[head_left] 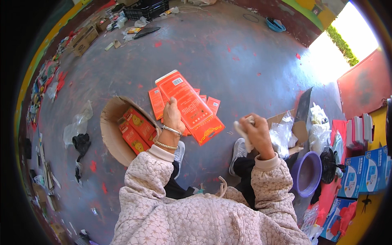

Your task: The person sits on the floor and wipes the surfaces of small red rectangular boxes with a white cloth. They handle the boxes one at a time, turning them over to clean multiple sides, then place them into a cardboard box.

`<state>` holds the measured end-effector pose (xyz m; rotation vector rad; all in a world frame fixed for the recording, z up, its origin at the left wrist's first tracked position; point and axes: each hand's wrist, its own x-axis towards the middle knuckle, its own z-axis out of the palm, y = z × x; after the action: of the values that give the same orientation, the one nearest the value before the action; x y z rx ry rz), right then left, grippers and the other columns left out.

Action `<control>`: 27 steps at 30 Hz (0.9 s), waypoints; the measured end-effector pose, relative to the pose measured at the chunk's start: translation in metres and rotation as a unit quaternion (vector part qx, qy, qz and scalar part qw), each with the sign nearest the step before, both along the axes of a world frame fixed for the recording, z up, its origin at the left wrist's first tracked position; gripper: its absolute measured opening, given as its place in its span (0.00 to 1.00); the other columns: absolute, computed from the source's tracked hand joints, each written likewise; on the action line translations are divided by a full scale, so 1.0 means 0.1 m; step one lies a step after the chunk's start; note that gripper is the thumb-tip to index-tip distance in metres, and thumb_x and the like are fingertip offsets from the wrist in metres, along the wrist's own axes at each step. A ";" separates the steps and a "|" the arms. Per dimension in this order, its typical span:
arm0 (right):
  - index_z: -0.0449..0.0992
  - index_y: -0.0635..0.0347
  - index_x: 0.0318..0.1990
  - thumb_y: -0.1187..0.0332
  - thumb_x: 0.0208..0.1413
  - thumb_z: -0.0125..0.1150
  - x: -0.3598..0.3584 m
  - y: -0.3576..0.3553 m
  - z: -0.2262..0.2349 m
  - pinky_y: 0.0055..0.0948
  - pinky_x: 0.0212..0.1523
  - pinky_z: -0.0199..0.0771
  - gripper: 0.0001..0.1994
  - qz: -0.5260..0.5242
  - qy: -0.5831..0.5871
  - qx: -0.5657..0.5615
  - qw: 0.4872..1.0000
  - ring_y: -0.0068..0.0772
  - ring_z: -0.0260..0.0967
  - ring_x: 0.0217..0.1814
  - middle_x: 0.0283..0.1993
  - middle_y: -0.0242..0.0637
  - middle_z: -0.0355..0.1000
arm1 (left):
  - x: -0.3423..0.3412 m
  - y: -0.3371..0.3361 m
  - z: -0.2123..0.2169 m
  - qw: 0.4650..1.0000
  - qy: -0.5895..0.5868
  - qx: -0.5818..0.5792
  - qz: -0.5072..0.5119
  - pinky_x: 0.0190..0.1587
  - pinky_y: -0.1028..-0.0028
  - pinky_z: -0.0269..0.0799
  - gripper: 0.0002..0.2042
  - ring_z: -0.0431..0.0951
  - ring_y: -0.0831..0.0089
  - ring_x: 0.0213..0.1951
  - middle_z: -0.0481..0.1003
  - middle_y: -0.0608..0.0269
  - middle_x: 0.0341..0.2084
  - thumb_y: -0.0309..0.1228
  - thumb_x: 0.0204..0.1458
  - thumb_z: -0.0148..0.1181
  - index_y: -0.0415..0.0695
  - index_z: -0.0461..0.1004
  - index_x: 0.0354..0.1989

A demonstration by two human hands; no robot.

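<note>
- Left hand [173, 116] closed on a long flat red box [185, 102], gripping it at its lower left edge; box tilted, far end pointing up-left, held out above the floor.
- Bangles [168, 138] on the left wrist.
- Right hand [255, 132] closed around a small white item [241, 130], which sticks out left of the fist; can't tell what it is.
- Several smaller red boxes [157, 103] lie flat on the grey floor [228, 57] under and beside the held box, some partly hidden by it.
- Round cardboard bin [111, 134] just left of the left hand, with more red boxes [134, 128] inside.
- Grey shoes [237, 153] visible below the hands, on the floor.
- Purple basin [307, 173] to the right, near clear plastic bags [286, 134].
- Blue-and-white cartons [365, 171] stacked at the far right edge.
- Scraps and cardboard litter along the left wall; black crate [146, 9] at the top.
</note>
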<state>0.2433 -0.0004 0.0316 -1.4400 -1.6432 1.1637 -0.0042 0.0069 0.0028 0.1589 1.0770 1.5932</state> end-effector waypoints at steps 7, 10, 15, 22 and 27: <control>0.71 0.63 0.32 0.70 0.52 0.59 -0.33 -0.13 0.06 0.21 0.26 0.66 0.06 -0.173 0.148 0.144 0.963 0.17 0.64 0.25 0.23 0.30 0.67 | 0.11 0.00 -0.03 0.998 0.012 0.041 0.047 0.48 0.56 0.74 0.19 0.74 0.59 0.46 0.70 0.51 0.46 0.39 0.63 0.34 0.36 0.62 0.50; 0.70 0.58 0.30 0.72 0.47 0.62 -0.57 -0.18 -0.02 0.26 0.26 0.68 0.06 0.012 -0.094 0.430 0.898 0.30 0.66 0.22 0.26 0.34 0.66 | 0.18 0.02 -0.07 0.997 -0.071 0.002 0.031 0.47 0.56 0.75 0.19 0.75 0.58 0.46 0.70 0.51 0.45 0.40 0.63 0.34 0.36 0.62 0.49; 0.72 0.58 0.27 0.69 0.47 0.59 -0.19 0.22 -0.18 0.38 0.29 0.70 0.04 -0.152 -0.258 0.336 0.893 0.47 0.70 0.28 0.29 0.41 0.69 | 0.08 -0.03 -0.08 0.999 -0.026 0.028 0.035 0.47 0.56 0.74 0.19 0.75 0.59 0.45 0.70 0.52 0.45 0.40 0.63 0.34 0.36 0.62 0.49; 0.71 0.59 0.26 0.72 0.45 0.64 -0.43 -0.06 0.04 0.27 0.26 0.67 0.06 -0.119 -0.082 0.390 0.909 0.31 0.67 0.22 0.24 0.37 0.68 | 0.20 0.00 -0.26 0.993 0.058 0.030 0.099 0.47 0.62 0.72 0.14 0.71 0.69 0.43 0.69 0.58 0.39 0.37 0.61 0.39 0.38 0.64 0.45; 0.69 0.56 0.26 0.69 0.47 0.59 -0.53 -0.03 -0.24 0.34 0.22 0.68 0.05 -0.007 -0.287 0.420 0.861 0.39 0.68 0.21 0.26 0.40 0.66 | 0.16 -0.06 -0.22 0.996 0.009 0.046 0.071 0.43 0.61 0.75 0.15 0.74 0.67 0.40 0.70 0.58 0.39 0.39 0.62 0.38 0.39 0.63 0.43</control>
<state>0.1906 -0.0032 0.0075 -1.2204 -2.1313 -0.1078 0.0117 0.0009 -0.0195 0.1618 1.0484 1.7740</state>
